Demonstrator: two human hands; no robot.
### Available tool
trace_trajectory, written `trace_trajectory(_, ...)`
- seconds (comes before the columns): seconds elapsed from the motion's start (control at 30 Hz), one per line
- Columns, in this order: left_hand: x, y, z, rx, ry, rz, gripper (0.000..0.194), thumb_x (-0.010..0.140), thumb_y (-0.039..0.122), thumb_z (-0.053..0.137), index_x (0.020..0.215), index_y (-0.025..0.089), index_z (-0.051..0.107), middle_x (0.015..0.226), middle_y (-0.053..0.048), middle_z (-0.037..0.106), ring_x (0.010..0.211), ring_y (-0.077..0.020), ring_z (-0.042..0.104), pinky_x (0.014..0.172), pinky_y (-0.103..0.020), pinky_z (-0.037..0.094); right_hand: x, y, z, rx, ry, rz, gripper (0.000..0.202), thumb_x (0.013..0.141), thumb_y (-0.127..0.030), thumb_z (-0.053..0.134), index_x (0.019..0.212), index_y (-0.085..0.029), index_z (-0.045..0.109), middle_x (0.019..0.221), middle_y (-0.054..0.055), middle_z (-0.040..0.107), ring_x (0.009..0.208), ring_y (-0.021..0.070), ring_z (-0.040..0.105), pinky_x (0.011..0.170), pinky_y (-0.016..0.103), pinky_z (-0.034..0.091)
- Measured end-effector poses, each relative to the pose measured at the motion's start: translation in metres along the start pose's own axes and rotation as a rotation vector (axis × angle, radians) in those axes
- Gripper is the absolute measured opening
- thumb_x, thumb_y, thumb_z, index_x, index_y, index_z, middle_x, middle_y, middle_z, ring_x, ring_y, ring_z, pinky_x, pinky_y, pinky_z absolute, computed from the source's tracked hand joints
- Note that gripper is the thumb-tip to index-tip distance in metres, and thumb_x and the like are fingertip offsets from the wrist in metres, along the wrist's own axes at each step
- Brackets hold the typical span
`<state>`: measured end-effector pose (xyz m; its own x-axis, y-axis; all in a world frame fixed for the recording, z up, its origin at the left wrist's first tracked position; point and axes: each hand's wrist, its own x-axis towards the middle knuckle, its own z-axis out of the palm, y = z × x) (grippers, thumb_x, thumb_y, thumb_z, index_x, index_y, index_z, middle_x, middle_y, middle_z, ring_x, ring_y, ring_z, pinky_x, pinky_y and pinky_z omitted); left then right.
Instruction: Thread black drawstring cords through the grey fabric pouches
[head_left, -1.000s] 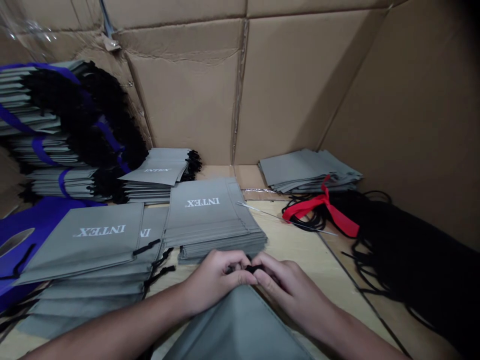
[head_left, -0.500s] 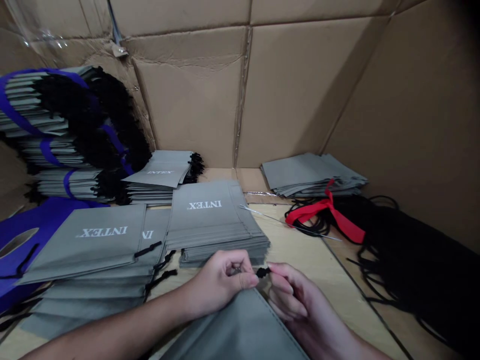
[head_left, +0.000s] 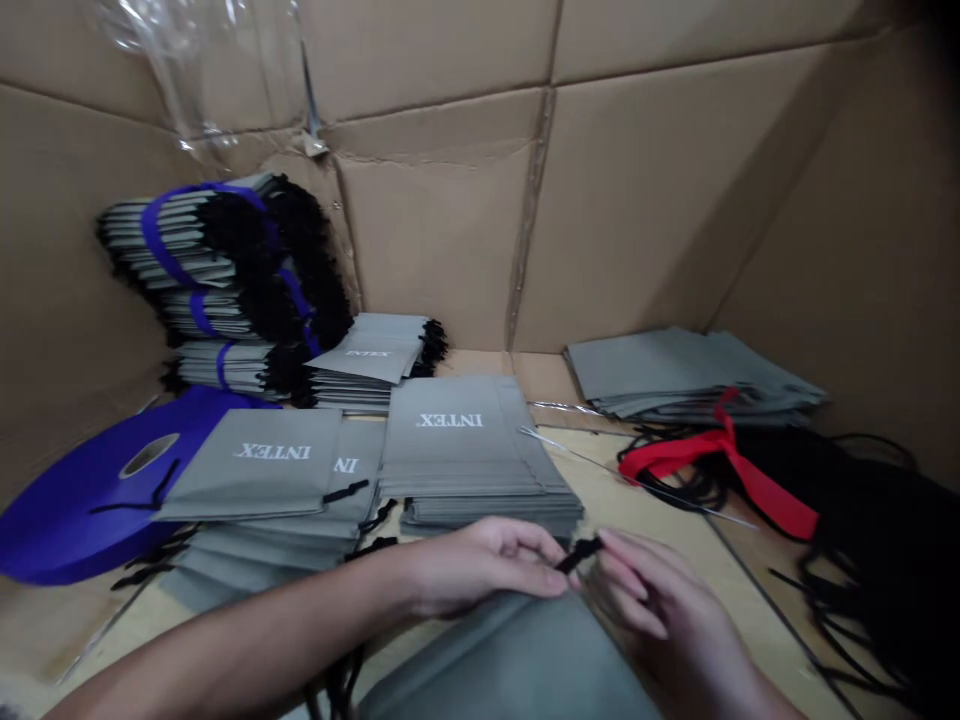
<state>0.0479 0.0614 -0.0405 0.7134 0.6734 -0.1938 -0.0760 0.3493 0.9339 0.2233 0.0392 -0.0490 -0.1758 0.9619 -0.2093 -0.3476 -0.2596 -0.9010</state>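
A grey drawstring pouch (head_left: 517,660) lies low in front of me, its near end cut off by the bottom edge. My left hand (head_left: 499,565) pinches its upper corner, where a black cord (head_left: 580,553) comes out. The knotted tip of that cord sits between the thumb and fingers of my right hand (head_left: 660,600). A short stretch of cord shows between the two hands. Just beyond them is a stack of grey pouches (head_left: 457,450) printed INTEX. To the left, loosely piled pouches (head_left: 262,465) have black cord ends sticking out.
A blue ribbon roll (head_left: 82,500) lies at the left, before bundled pouches (head_left: 195,240) tied with blue ribbon. Another corded stack (head_left: 367,350) is behind. At right are plain grey pouches (head_left: 660,370), a long metal needle (head_left: 637,475), a red ribbon (head_left: 772,500) and black cords (head_left: 885,570). Cardboard walls (head_left: 435,200) surround them.
The camera view has swung left, so everything appears farther right. More cord shows between my hands, which have moved slightly apart at the knot. Both keep their hold.
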Motion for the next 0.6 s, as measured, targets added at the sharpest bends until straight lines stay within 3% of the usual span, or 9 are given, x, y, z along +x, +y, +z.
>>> trace_trajectory(0.07,-0.001,0.005,0.001,-0.011,-0.071,-0.05,0.051,0.063,0.036,0.075,0.105,0.018,0.053,0.087,-0.001,0.054,0.07,-0.0101,0.05,0.071,-0.026,0.04,0.003,-0.007,-0.007,0.06,-0.016,0.015,0.046,0.071,-0.054,0.063,0.051,-0.022,0.037,0.038,-0.01,0.017,0.038,0.0077,0.019,0.041,0.022,0.027)
trace_trajectory(0.13,-0.006,0.014,0.001,0.124,-0.113,-0.038,0.063,0.07,0.029,0.07,0.124,0.022,0.039,0.096,-0.003,0.053,0.075,-0.0115,0.052,0.074,-0.027,0.042,0.005,-0.014,-0.013,0.078,-0.011,0.041,0.045,0.072,-0.055,0.061,0.053,-0.022,0.036,0.04,-0.009,0.018,0.038,0.0089,0.022,0.04,0.022,0.029)
trace_trajectory(0.2,-0.016,0.028,0.002,0.311,-0.143,-0.001,0.069,0.075,0.023,0.064,0.132,0.023,0.026,0.098,-0.004,0.052,0.078,-0.0128,0.052,0.071,-0.027,0.043,0.005,-0.02,-0.014,0.078,0.013,0.038,0.044,0.074,-0.054,0.059,0.053,-0.023,0.036,0.042,-0.007,0.02,0.039,0.0096,0.024,0.04,0.023,0.031)
trace_trajectory(0.27,-0.031,0.047,0.002,0.484,-0.151,0.007,0.067,0.078,0.021,0.06,0.135,0.022,0.023,0.094,-0.005,0.053,0.075,-0.014,0.053,0.065,-0.025,0.044,0.004,-0.022,-0.011,0.086,0.041,0.002,0.043,0.074,-0.053,0.057,0.053,-0.023,0.036,0.042,-0.007,0.021,0.038,0.0096,0.023,0.04,0.023,0.032)
trace_trajectory(0.33,-0.05,0.065,-0.002,0.627,-0.051,0.047,0.059,0.08,0.023,0.057,0.133,0.022,0.031,0.084,-0.002,0.052,0.067,-0.0122,0.05,0.059,-0.022,0.042,0.001,-0.022,-0.004,0.098,0.053,-0.04,0.041,0.074,-0.054,0.055,0.054,-0.023,0.039,0.041,-0.007,0.022,0.037,0.0088,0.019,0.038,0.022,0.03)
trace_trajectory(0.4,-0.07,0.08,-0.01,0.639,0.106,0.185,0.053,0.082,0.025,0.056,0.131,0.028,0.035,0.073,0.003,0.049,0.058,-0.0092,0.046,0.053,-0.018,0.037,-0.001,-0.019,0.002,0.065,0.057,-0.07,0.035,0.074,-0.054,0.056,0.062,-0.022,0.047,0.04,-0.008,0.023,0.037,0.0075,0.016,0.037,0.02,0.026)
trace_trajectory(0.53,-0.098,0.089,-0.032,0.396,0.438,0.34,0.058,0.082,0.032,0.058,0.133,0.034,0.032,0.063,0.006,0.049,0.048,-0.0084,0.045,0.047,-0.016,0.035,0.002,-0.01,0.004,-0.152,0.109,-0.169,0.029,0.077,-0.051,0.057,0.084,-0.023,0.053,0.044,-0.009,0.034,0.038,0.006,0.021,0.036,0.017,0.019)
trace_trajectory(0.6,-0.103,0.086,-0.04,0.323,0.678,0.463,0.041,0.08,0.029,0.059,0.12,0.029,0.051,0.073,0.003,0.057,0.057,-0.0098,0.052,0.05,-0.017,0.038,0.005,-0.004,0.002,-0.235,0.131,-0.23,0.028,0.08,-0.051,0.054,0.087,-0.024,0.051,0.047,-0.009,0.039,0.038,0.0058,0.024,0.036,0.016,0.018)
